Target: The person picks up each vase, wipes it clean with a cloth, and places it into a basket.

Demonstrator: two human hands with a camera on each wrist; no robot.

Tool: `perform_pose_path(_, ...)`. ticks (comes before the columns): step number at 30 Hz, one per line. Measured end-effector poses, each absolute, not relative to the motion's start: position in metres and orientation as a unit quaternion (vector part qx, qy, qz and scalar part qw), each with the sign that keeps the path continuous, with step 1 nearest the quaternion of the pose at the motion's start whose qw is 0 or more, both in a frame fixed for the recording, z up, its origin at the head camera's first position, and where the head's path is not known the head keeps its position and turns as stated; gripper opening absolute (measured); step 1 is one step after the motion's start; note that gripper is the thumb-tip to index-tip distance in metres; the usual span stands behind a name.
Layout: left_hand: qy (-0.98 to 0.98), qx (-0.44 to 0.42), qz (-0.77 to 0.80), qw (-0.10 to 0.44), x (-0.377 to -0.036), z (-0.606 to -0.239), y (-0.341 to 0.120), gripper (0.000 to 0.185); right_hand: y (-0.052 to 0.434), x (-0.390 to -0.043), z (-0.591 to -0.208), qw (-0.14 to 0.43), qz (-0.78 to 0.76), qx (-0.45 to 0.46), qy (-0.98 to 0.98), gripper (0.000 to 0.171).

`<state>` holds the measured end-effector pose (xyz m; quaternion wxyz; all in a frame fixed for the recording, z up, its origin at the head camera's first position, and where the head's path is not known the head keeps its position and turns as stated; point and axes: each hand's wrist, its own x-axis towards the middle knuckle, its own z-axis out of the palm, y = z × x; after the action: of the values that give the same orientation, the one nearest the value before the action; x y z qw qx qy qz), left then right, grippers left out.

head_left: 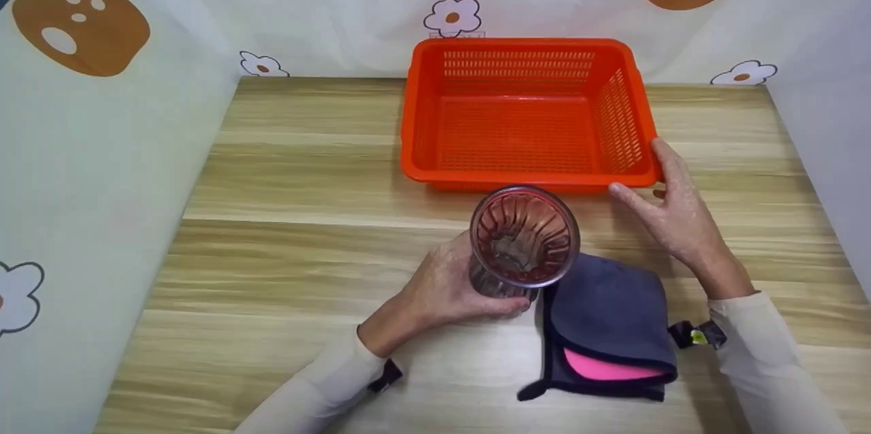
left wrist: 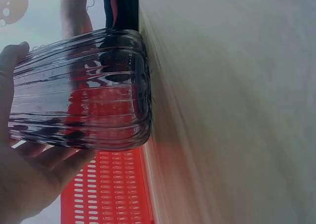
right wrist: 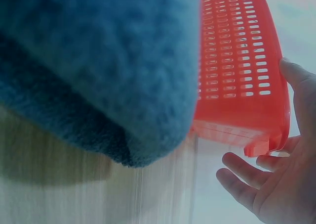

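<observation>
My left hand (head_left: 452, 284) grips a clear ribbed glass vase (head_left: 520, 237) from its left side, thumb across the front. The vase stands mouth up, with its base close over the table in the left wrist view. At the near right corner of an orange-red plastic basket (head_left: 510, 179), my right hand (head_left: 680, 216) holds the rim. Its thumb lies at the front edge and its index finger along the right side; the other fingers (right wrist: 242, 172) reach loosely below the rim. Nothing lies inside the basket.
A folded dark grey fabric piece (head_left: 612, 311) with black trim, a loop and a pink patch lies between the forearms, right beside the vase. Wood-grain table surface (head_left: 292, 203) extends to the left. Patterned white walls (head_left: 326, 5) border the back and sides.
</observation>
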<state>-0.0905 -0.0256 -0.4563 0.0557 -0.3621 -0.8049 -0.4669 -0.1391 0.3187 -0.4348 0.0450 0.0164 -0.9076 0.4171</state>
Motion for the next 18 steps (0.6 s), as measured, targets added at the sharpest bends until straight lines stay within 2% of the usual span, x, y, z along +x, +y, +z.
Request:
perform_pose_path(13,-0.793,-0.356,-0.485,0.094,-0.0899,-0.4603,-0.0292,0.082,0.3187,-0.1381,-0.4351,0.037,0.409,0.023,-0.911,0.097)
perform_pose_path(18,-0.783,-0.338,-0.515,0.079,-0.0884,-0.4586,-0.0323,0.081,0.3195,-0.1377,-0.4354,0.033,0.411,0.021,-0.911,0.098)
